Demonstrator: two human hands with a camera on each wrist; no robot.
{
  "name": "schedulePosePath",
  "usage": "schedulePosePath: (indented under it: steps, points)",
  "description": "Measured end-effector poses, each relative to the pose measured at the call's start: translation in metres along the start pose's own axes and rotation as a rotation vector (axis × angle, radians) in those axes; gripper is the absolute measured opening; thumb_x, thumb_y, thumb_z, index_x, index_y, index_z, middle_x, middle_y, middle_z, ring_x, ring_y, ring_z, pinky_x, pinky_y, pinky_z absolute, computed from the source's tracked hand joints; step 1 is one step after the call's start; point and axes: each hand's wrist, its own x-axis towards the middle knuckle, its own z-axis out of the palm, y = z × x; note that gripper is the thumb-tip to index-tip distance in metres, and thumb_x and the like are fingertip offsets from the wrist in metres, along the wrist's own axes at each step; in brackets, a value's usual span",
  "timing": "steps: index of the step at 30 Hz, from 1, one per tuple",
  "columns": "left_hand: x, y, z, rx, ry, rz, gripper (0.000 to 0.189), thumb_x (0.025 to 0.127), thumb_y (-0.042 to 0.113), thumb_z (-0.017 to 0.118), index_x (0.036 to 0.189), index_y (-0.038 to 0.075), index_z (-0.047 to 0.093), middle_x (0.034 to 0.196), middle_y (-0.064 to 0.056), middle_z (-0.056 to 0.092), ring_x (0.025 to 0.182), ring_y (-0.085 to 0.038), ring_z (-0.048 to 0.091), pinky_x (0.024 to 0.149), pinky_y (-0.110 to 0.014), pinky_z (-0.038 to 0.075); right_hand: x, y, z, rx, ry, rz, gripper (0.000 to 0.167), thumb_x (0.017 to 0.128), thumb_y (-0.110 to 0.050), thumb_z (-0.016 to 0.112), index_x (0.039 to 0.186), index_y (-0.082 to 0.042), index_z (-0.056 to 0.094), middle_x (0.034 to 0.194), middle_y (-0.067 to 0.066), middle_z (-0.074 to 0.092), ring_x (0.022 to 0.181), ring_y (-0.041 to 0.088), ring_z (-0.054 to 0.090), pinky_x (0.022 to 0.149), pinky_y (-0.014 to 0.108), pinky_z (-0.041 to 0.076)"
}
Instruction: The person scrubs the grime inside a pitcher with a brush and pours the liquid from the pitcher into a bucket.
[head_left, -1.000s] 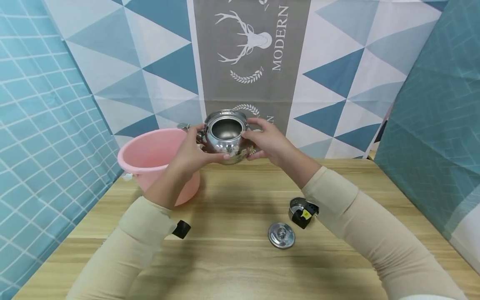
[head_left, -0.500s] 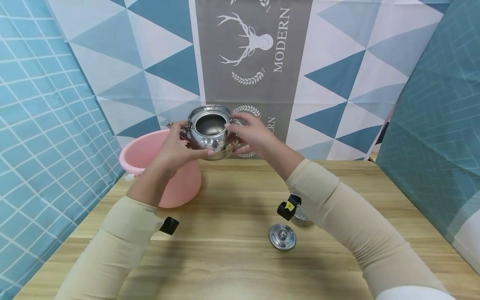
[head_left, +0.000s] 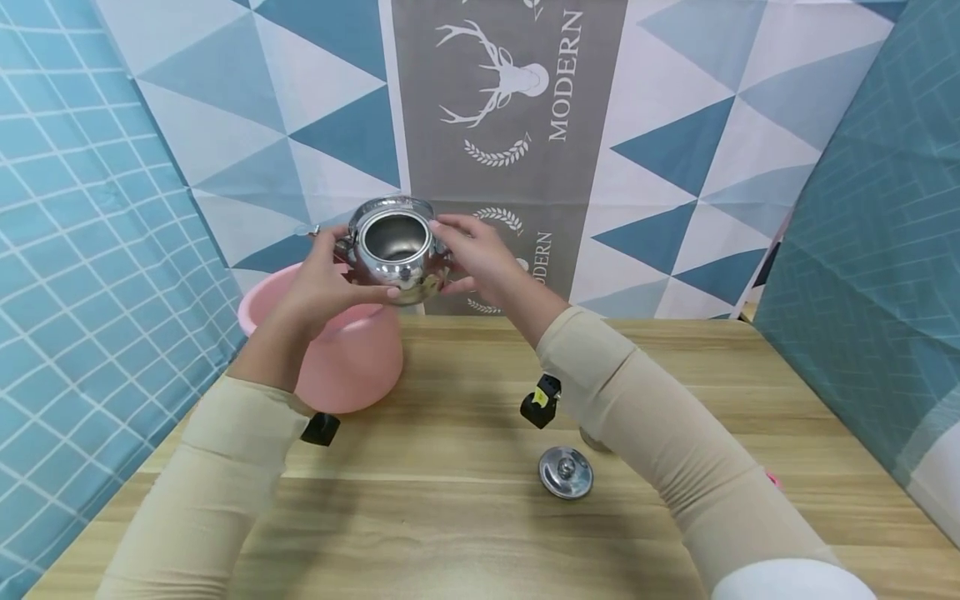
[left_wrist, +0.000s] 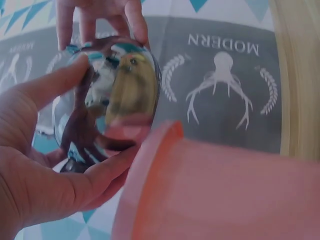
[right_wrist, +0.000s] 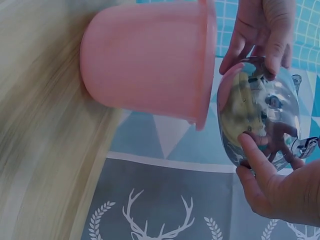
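A shiny steel teapot is held in the air, lidless, its round mouth facing the head camera. My left hand grips its left side by the spout, thumb along the lower front. From the other side my right hand holds the body with spread, bent fingers. The pink bucket stands just below and left, its rim partly behind my left hand. Both wrist views show the pot's mirror-like body gripped from two sides, close to the bucket's rim. The steel teapot lid lies on the table.
A small steel strainer cup stands by the lid, mostly covered by my right sleeve. Something small and pink peeks out beyond that sleeve. Patterned cloth hangs behind the wooden table, with tile-print sheets at both sides.
Both hands have carried the teapot left and slightly up, from right of the bucket to over its right rim. My right sleeve has come to cover most of the strainer cup.
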Motion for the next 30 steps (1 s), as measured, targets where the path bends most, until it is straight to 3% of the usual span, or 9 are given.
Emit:
schedulePosePath:
  steps: [6,9,12,18,22,27,30]
  points:
    - [0.005,0.0,-0.015,-0.107,-0.022,-0.022,0.084,0.09,0.038,0.069,0.152,0.011,0.02,0.13,-0.013,0.037,0.111,-0.025,0.051,0.084,-0.036,0.055,0.007,0.002,0.008,0.016,-0.004,-0.029,0.045,0.1,-0.029,0.056,0.143,-0.016,0.048,0.143,0.013,0.045,0.121,0.038,0.055,0.077,0.047,0.057]
    - [0.006,0.002,-0.022,-0.177,-0.021,-0.045,0.078,0.094,0.051,0.054,0.151,0.008,0.022,0.128,-0.012,0.038,0.11,-0.026,0.053,0.08,-0.036,0.057,0.01,0.004,0.013,0.022,0.003,-0.05,0.043,0.1,-0.027,0.057,0.141,-0.016,0.051,0.135,0.014,0.052,0.116,0.034,0.058,0.077,0.047,0.056]
    - [0.006,0.003,-0.027,-0.235,0.004,-0.056,0.072,0.097,0.054,0.046,0.147,0.006,0.025,0.126,-0.01,0.038,0.111,-0.029,0.053,0.077,-0.037,0.057,0.013,0.008,0.02,0.023,0.008,-0.076,0.042,0.099,-0.026,0.06,0.139,-0.017,0.053,0.128,0.014,0.057,0.11,0.029,0.062,0.078,0.046,0.057]
    - [0.008,-0.001,-0.033,-0.333,0.053,-0.045,0.055,0.098,0.043,0.051,0.138,0.009,0.035,0.117,-0.005,0.036,0.104,-0.028,0.053,0.072,-0.036,0.058,0.015,0.015,0.029,0.002,0.015,-0.15,0.043,0.098,-0.026,0.061,0.139,-0.017,0.053,0.128,0.013,0.056,0.105,0.027,0.061,0.08,0.045,0.056]
    - [0.01,-0.002,-0.037,-0.353,0.058,-0.063,0.057,0.098,0.042,0.053,0.141,0.011,0.035,0.12,-0.005,0.038,0.109,-0.03,0.051,0.073,-0.035,0.058,0.019,0.02,0.034,0.003,0.039,-0.191,0.043,0.097,-0.024,0.063,0.138,-0.017,0.055,0.128,0.013,0.053,0.103,0.027,0.061,0.079,0.044,0.056]
    - [0.01,-0.003,-0.04,-0.31,0.049,-0.105,0.062,0.1,0.041,0.049,0.15,0.01,0.03,0.136,-0.012,0.037,0.122,-0.037,0.047,0.08,-0.037,0.057,0.021,0.027,0.041,-0.036,0.049,-0.274,0.043,0.096,-0.02,0.064,0.138,-0.014,0.055,0.105,0.009,0.053,0.081,0.023,0.061,0.066,0.031,0.054]
    - [0.01,-0.006,-0.041,-0.333,0.041,-0.122,0.061,0.101,0.037,0.048,0.152,0.01,0.028,0.143,-0.014,0.035,0.127,-0.039,0.043,0.081,-0.036,0.056,0.022,0.031,0.043,-0.073,0.038,-0.342,0.044,0.097,-0.016,0.063,0.139,-0.01,0.053,0.094,0.006,0.05,0.077,0.025,0.059,0.061,0.028,0.049]
